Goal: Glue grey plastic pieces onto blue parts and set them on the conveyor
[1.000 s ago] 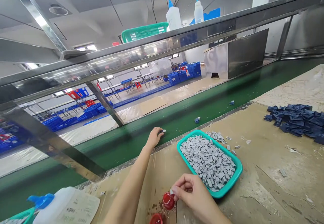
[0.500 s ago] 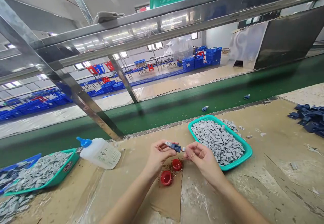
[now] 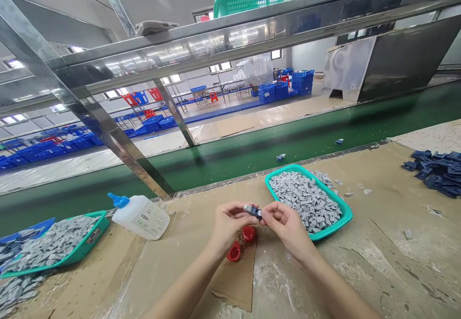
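Note:
Between the fingertips of my left hand (image 3: 227, 224) is a small dark blue plastic part (image 3: 254, 211) with a light grey end. My right hand (image 3: 287, 224) pinches a small light grey piece (image 3: 260, 213), which meets the right end of the dark part; the fingers partly cover it. Just below my hands, two small red cups (image 3: 234, 251) sit on a strip of cardboard (image 3: 239, 285), and the farther cup is partly hidden by my left hand. Beyond my right hand, a green basket (image 3: 346, 215) holds a heap of grey plastic pieces (image 3: 306, 199).
A white bottle with a blue spout (image 3: 144, 218) leans on the left, beside another green basket (image 3: 91, 239) of grey pieces. Dark blue parts (image 3: 437, 172) are piled at right. Across the bench runs a green conveyor belt (image 3: 230, 155) carrying two small parts, beneath a metal frame (image 3: 209, 52).
My right hand has brought the grey piece up against the dark blue part, which has turned in my left fingers. The two parts on the green belt have shifted left.

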Motion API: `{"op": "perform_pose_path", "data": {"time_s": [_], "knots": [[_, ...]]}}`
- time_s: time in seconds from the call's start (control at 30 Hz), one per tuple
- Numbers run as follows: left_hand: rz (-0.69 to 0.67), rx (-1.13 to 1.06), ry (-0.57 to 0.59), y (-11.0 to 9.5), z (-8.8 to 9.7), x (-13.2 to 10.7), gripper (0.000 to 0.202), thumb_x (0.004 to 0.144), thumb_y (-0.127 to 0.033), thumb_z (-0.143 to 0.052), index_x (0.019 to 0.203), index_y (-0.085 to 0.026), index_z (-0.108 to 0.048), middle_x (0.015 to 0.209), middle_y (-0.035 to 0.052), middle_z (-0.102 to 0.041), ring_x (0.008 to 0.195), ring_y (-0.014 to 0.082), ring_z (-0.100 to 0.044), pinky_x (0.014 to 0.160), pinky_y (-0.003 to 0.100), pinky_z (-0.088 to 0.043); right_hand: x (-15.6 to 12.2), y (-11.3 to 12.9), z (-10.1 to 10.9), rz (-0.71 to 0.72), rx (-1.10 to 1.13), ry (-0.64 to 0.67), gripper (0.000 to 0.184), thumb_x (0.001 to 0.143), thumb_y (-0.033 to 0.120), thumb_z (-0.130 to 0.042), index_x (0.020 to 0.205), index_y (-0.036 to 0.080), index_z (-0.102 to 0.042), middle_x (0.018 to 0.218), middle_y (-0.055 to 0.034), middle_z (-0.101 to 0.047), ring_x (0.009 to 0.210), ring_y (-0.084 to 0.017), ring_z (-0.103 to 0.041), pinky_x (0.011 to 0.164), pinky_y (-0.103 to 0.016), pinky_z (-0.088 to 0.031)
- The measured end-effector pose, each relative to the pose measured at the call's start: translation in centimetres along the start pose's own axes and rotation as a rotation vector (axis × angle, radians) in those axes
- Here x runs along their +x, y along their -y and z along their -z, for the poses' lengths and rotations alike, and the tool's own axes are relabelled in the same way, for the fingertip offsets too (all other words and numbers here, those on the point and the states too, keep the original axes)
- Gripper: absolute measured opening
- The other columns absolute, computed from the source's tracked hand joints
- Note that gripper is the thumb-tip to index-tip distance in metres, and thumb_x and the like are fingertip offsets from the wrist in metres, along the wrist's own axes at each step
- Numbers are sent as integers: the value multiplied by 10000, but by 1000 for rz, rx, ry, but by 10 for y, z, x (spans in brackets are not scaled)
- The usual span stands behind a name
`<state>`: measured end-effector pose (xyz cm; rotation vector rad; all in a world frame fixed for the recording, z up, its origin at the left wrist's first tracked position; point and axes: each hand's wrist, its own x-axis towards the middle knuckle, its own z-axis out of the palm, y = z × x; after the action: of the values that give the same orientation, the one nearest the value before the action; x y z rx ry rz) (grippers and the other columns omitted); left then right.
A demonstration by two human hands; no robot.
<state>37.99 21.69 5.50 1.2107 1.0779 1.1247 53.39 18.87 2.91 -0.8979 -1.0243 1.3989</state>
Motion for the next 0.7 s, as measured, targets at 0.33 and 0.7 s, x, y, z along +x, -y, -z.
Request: {"op": "perform_pose_path", "data": {"time_s": [0.33, 0.7], "knots": [[-23, 77, 84, -6, -7, -5, 307, 548, -207, -841, 841, -174, -753, 783, 52, -747, 660, 238, -697, 691, 366, -592, -2, -5, -1, -121, 16, 36, 454, 748, 587, -640, 935, 230, -429, 664, 28, -595, 699, -175, -583, 481, -219, -458], [22, 143, -65, 2, 40, 45, 391, 834, -394, -584, 1135, -147, -626, 1157, 130, -660, 886, 154, -648, 860, 282, -506, 10, 30, 87, 132, -1060, -294, 105, 806, 330, -628, 859, 266, -692, 836, -42, -670, 804, -251, -586, 667, -352, -421]]}}
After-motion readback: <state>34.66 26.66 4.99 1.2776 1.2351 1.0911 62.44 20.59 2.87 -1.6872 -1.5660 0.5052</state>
